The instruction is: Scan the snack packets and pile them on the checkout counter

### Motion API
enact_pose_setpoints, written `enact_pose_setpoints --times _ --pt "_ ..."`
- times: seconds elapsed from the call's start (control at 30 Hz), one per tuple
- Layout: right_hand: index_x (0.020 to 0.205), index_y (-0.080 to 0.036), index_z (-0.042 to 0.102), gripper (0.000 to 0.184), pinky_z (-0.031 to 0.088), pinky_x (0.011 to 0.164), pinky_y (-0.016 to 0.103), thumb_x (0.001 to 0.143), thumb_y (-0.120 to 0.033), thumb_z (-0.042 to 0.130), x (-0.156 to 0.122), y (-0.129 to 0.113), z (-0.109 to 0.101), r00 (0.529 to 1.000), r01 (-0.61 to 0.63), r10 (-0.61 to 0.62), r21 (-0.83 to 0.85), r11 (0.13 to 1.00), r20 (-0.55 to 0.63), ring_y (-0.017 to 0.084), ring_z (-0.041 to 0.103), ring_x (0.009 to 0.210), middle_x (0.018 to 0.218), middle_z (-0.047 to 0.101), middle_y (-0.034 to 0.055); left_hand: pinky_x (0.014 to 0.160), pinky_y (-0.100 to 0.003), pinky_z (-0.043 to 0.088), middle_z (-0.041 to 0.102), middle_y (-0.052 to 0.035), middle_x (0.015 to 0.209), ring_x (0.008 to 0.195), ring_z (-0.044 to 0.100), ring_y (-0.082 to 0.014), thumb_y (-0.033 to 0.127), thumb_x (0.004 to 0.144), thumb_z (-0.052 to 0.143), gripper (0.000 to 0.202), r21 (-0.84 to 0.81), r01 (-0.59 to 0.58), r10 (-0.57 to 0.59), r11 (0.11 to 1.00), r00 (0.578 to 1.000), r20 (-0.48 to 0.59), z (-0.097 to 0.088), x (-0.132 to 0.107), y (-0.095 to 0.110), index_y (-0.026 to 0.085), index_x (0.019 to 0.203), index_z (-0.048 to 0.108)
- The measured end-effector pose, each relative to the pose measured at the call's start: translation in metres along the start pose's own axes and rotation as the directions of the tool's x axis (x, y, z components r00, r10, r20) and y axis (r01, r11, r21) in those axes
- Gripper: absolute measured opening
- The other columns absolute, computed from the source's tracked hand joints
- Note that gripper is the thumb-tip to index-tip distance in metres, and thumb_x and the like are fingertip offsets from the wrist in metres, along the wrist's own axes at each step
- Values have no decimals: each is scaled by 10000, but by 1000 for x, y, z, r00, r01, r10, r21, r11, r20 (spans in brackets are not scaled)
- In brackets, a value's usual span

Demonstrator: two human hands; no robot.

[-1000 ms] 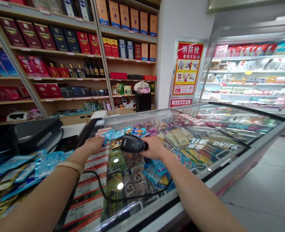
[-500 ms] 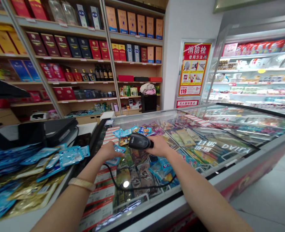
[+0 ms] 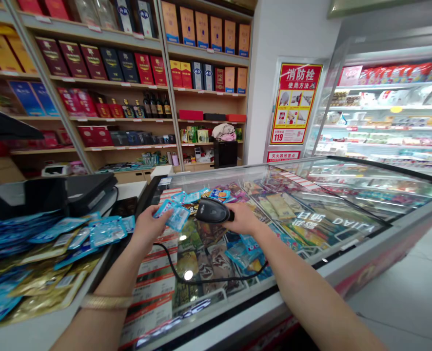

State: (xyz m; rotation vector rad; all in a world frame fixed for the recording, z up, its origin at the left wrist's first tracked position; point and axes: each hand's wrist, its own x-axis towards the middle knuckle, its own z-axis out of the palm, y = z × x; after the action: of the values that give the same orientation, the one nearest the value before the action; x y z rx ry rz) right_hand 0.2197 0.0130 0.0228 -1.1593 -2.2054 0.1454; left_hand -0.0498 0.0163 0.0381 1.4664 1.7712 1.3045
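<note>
A: From the head camera, what does the left hand (image 3: 152, 224) have?
B: A blue packet (image 3: 178, 218). The grip is closed on its near end, thumb on top, and the packet is above the left side of the glass-topped chest freezer (image 3: 238, 320).
A: And the right hand (image 3: 242, 218)?
B: Its grip is wrapped around the handle of a black barcode scanner (image 3: 212, 211). The scanner head points left, towards the packet, just beside it but apart.
A: Where does the cable (image 3: 219, 281) go?
B: It loops across the glass nearer the wearer, below both hands.
A: Anything else near the hands?
B: More small packets (image 3: 192, 197), mostly blue, lie just beyond the scanner. Price labels (image 3: 152, 292) run along the glass under the left forearm.
A: And to the left?
B: A heap of blue and gold packets (image 3: 60, 243) on a white tabletop (image 3: 29, 336). A bracelet (image 3: 106, 301) circles the left wrist.
</note>
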Motion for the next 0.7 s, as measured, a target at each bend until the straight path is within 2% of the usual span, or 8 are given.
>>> enact_pose_setpoints --times 0.1,0.37,0.7 --pt "861 -205 687 198 425 682 230 682 -287 668 0 -2 0 1000 3 -3 -7 1000 3 183 644 752 782 700 25 412 -235 325 466 57 423 394 411 -121 483 647 584 311 -101 9 -7 995 1000 26 0 -4 3 200 774 558" --pt "862 -207 681 203 425 677 223 689 -314 679 -1 -9 -2 999 22 -22 6 1000 32 178 642 752 779 692 21 429 -240 339 470 54 430 410 424 -125 464 665 578 274 -65 -54 55 996 998 17 2 -11 8 209 760 545" --pt "837 -214 678 171 425 665 229 693 -308 673 0 -6 0 999 -18 20 -38 999 40 180 639 734 771 694 17 418 -236 316 458 60 425 414 436 -135 455 660 577 285 -76 -41 43 996 999 26 3 -13 11 209 801 556"
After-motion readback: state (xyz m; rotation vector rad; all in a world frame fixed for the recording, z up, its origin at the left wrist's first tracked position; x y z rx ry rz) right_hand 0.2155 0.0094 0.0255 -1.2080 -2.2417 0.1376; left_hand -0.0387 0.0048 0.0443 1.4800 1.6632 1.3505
